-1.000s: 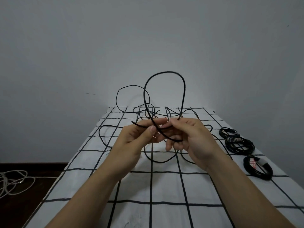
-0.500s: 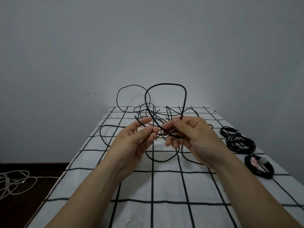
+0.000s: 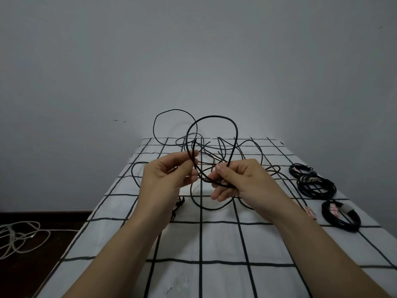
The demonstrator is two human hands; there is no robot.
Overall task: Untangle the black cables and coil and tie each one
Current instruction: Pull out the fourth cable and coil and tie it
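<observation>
The cable [image 3: 214, 117] loop at 12 o'clock is pinched by left hand [image 3: 167, 176] and right hand [image 3: 243, 179]; likely for coiling.

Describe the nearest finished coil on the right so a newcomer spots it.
Find the white cloth with the black grid and follow its right edge, where three coiled black cables lie in a row. Take the nearest coil, closest to the camera. It alone sits apart, with a broad pale band across it beside a red-and-white tag; the middle coil and far coil crowd together.
</observation>
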